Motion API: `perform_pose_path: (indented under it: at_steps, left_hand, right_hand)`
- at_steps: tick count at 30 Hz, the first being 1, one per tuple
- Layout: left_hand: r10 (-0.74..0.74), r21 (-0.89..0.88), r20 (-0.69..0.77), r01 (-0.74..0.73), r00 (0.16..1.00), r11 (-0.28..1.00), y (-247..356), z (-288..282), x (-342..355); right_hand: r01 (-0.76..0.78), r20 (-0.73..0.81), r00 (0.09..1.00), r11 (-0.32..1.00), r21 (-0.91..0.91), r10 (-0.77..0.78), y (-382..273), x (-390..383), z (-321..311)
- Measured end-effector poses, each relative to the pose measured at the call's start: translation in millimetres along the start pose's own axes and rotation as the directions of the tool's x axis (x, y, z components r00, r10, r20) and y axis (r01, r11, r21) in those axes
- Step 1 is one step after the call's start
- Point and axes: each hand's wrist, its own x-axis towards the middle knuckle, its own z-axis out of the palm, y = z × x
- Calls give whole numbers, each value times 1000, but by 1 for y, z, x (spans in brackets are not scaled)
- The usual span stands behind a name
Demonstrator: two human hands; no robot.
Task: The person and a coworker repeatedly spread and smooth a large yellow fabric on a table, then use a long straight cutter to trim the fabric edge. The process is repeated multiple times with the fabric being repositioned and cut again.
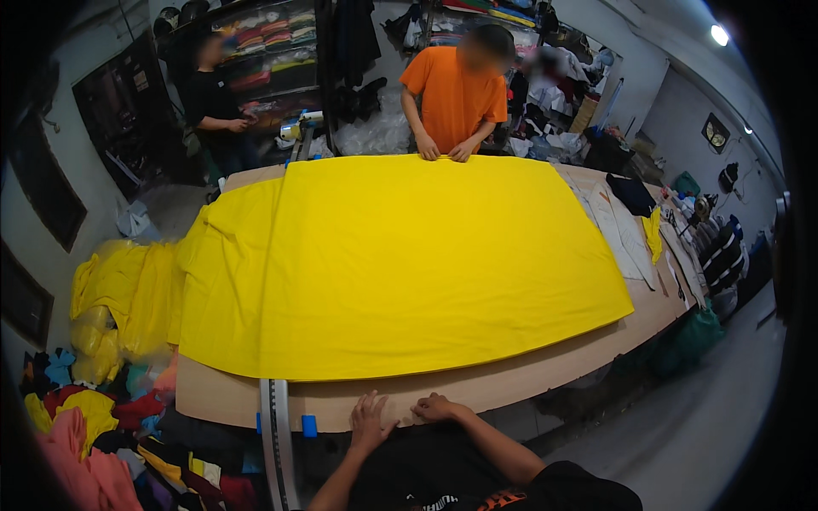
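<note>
A wide stack of yellow fabric point(443, 264) lies smooth across the table. Its near edge runs a little beyond my hands, which do not touch it. My left hand point(371, 422) rests on the bare brown tabletop point(332, 397) near the front edge, fingers spread and holding nothing. Beside it, to the right, my right hand point(434, 408) sits at the same edge with its fingers curled in; nothing shows in them. Left of my hands, a metal rail point(276, 426) crosses the table's front, with a blue clip point(309, 425) next to it.
Across the table a person in an orange shirt point(456, 94) has both hands at the fabric's far edge. Another person point(217, 111) stands back left. More yellow fabric point(123, 285) hangs off the left end, above a heap of coloured cloth point(94, 434). Paper patterns point(618, 226) lie right.
</note>
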Motion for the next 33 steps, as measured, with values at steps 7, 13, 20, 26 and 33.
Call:
perform_pose_path:
  at_steps: [7,13,20,26,33]
  left_hand:
    - [76,77,21,-77,997,994,3,4,4]
    - [102,20,35,-103,994,995,4,6,4]
    - [128,19,-4,-128,992,992,6,8,7]
    - [121,-15,-13,-121,993,993,6,10,6]
    - [130,10,-30,-130,991,992,9,12,13]
  right_hand:
    - [16,-131,991,988,-153,-37,-11,-9,4]
    - [135,-179,972,986,-100,-152,-13,-8,6]
    - [71,-100,992,997,-13,-71,9,-10,-6]
    - [46,-159,987,997,68,-35,14,-10,-8]
    - [44,-40,999,958,285,-34,28,-14,-23]
